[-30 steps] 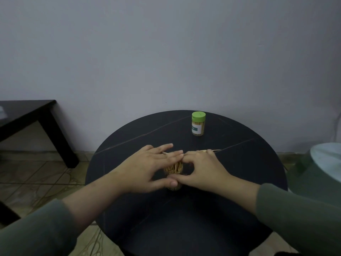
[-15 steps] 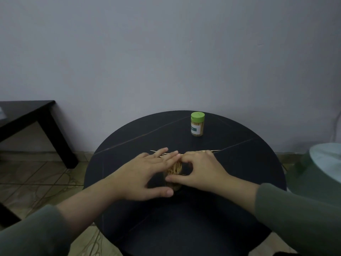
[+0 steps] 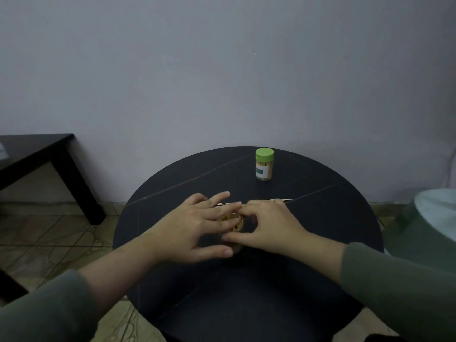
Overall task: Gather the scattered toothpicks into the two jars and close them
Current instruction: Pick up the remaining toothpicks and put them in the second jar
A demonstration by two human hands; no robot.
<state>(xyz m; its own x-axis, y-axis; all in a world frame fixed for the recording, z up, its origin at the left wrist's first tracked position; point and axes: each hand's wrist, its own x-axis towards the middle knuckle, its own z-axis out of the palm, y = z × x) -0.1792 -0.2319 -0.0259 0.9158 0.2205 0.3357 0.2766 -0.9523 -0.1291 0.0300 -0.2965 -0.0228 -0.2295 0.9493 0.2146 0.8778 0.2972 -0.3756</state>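
Left hand [image 3: 190, 225] has slid a bit forward and left since the earlier frame, its thumb now lower down the near side of the open jar [image 3: 233, 224]; right hand [image 3: 269, 225] has hardly moved. Both hands crowd round that jar at the middle of the round black table [image 3: 333, 218]. Left fingers are spread and mostly straight, lying over the jar's left side and mouth, thumb underneath toward the base. Right hand has fingers curled, thumb reaching to the jar's near side; looks like it pinches the jar or a few sticks, but I cannot tell which. Jar mouth shows packed toothpick ends, no lid on it.

Loose toothpicks [image 3: 283, 200] lie on the table just behind the hands, a thin line poking out past the right knuckles. Second jar [image 3: 264, 167] stands upright at the far side, well apart, green lid already on.

Step in hand, as I judge it: filling the second jar, tamping sticks in. Next move likely calls for sweeping up the strays behind, dropping them in while one hand steadies the jar, then finding its lid, which is not visible anywhere.
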